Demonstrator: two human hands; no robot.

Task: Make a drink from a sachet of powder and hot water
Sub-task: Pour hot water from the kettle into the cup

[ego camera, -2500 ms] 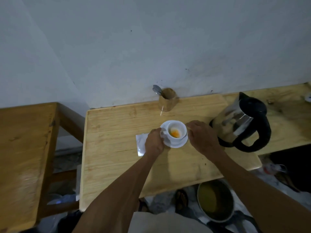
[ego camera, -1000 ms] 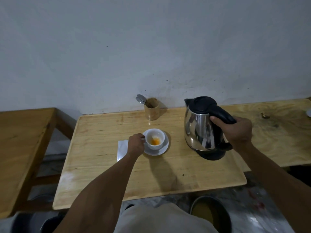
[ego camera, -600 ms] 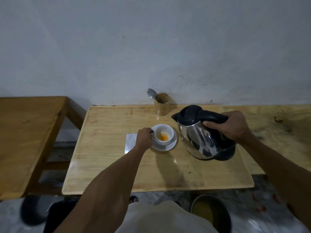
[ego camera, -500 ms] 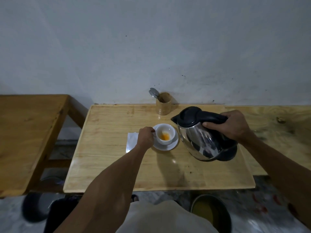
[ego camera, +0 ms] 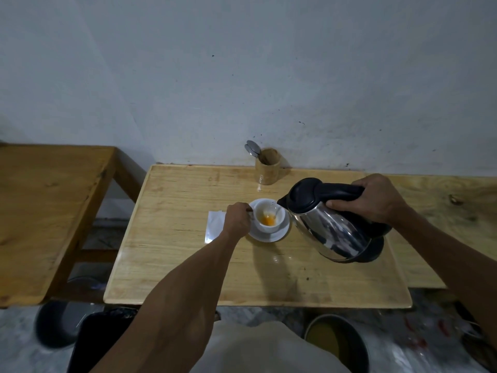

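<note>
Kettle tipping over the cup

Kettle [ego camera: 333, 227] is being gripped by its black handle in the right hand [ego camera: 372, 199], fingers wrapped tight, spout leaning over the white cup [ego camera: 269, 218]. The left hand [ego camera: 238, 219] is pinching the cup's handle. Orange powder is sitting in the cup, which is standing on a saucer [ego camera: 279, 234] beside a white sachet [ego camera: 215, 226] on the wooden table [ego camera: 174, 265]

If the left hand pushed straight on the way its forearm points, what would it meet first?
The white cup on its saucer: the left hand is already at the cup's handle side. Beyond it, probably the kettle spout, though depth is unclear.
</note>
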